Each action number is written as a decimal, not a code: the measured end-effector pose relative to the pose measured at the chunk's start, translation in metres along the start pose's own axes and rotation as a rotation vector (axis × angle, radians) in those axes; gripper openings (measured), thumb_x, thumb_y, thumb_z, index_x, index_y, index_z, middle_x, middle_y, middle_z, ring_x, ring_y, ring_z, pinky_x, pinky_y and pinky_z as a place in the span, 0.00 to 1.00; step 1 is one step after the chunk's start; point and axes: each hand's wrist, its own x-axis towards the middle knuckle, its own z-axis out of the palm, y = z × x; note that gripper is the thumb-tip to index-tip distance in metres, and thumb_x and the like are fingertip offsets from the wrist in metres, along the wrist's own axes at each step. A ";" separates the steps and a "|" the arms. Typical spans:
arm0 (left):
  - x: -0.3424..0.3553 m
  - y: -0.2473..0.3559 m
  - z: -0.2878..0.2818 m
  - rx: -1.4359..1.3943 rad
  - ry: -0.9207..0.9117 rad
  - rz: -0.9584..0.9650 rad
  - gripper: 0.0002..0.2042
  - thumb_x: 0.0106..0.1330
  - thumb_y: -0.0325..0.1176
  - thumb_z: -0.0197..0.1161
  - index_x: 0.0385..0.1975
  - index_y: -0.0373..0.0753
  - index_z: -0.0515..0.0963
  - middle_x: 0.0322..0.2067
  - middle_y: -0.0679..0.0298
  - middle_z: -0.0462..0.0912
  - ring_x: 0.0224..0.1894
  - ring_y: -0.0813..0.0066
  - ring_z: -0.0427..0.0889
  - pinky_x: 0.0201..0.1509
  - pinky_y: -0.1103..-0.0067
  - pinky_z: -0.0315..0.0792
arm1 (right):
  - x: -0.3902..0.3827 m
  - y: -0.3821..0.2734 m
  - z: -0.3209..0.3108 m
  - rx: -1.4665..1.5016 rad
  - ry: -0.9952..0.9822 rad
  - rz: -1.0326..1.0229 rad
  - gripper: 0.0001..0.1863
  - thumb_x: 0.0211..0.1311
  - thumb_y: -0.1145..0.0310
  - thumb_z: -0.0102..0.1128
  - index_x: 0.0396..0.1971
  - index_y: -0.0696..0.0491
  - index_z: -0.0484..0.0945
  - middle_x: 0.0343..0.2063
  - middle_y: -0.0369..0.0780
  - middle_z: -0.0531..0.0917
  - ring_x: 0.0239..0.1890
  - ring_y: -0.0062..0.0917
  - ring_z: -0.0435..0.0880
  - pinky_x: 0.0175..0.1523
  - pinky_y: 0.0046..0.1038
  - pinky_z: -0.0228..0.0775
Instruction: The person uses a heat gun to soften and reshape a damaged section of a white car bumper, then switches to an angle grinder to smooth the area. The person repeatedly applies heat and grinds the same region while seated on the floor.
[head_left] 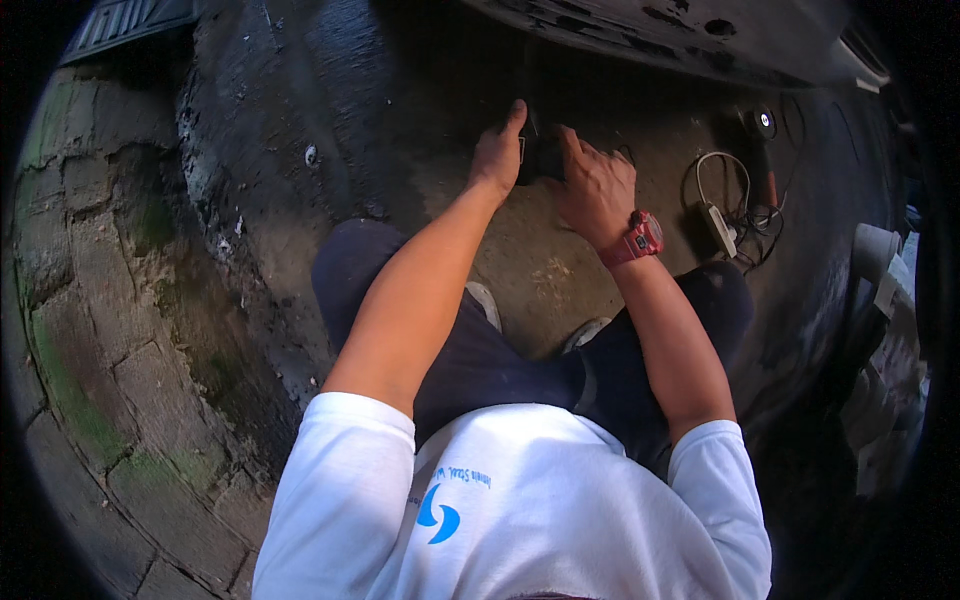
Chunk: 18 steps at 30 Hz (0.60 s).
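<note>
In front of my knees, my left hand [496, 156] is closed around the left side of a small black object [540, 160], with the thumb stretched up along its edge. Deep shadow hides the object's exact kind. My right hand [600, 190], with a red watch [645, 235] at the wrist, is closed on the right side of the same object. Its index finger reaches over the upper part, while the fingertips underneath are hidden.
A scuffed pale vehicle body panel [680, 40] overhangs the far side. To the right lie a white power strip [719, 230], tangled cords and a dark tool with a lit round end [764, 122]. Crumpled sheets [890, 370] stand far right; mossy stone paving [110, 300] lies left.
</note>
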 end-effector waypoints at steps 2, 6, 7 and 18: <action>0.003 -0.003 -0.001 -0.010 -0.018 0.006 0.45 0.71 0.73 0.57 0.64 0.30 0.79 0.60 0.52 0.83 0.62 0.61 0.79 0.69 0.72 0.67 | -0.001 0.001 0.001 -0.017 0.013 -0.014 0.37 0.54 0.64 0.77 0.65 0.51 0.73 0.45 0.43 0.90 0.48 0.40 0.90 0.49 0.42 0.76; 0.012 -0.009 -0.003 0.044 -0.026 0.003 0.49 0.71 0.75 0.54 0.67 0.28 0.77 0.66 0.45 0.80 0.69 0.54 0.77 0.72 0.70 0.66 | -0.002 -0.001 0.001 -0.004 0.056 -0.027 0.36 0.54 0.65 0.77 0.64 0.51 0.73 0.44 0.41 0.90 0.47 0.39 0.90 0.49 0.42 0.76; 0.013 -0.011 -0.003 0.039 -0.027 -0.001 0.49 0.71 0.75 0.54 0.68 0.28 0.77 0.66 0.45 0.80 0.69 0.55 0.77 0.72 0.70 0.65 | -0.002 -0.001 0.000 0.006 0.042 -0.017 0.36 0.54 0.64 0.77 0.64 0.51 0.73 0.44 0.41 0.90 0.47 0.39 0.89 0.49 0.42 0.75; 0.002 -0.003 -0.001 0.015 0.019 -0.032 0.47 0.70 0.76 0.56 0.61 0.28 0.82 0.55 0.53 0.86 0.56 0.63 0.81 0.64 0.72 0.71 | 0.001 -0.003 -0.006 -0.005 -0.051 0.020 0.37 0.55 0.63 0.77 0.65 0.51 0.72 0.43 0.40 0.89 0.46 0.40 0.90 0.53 0.47 0.76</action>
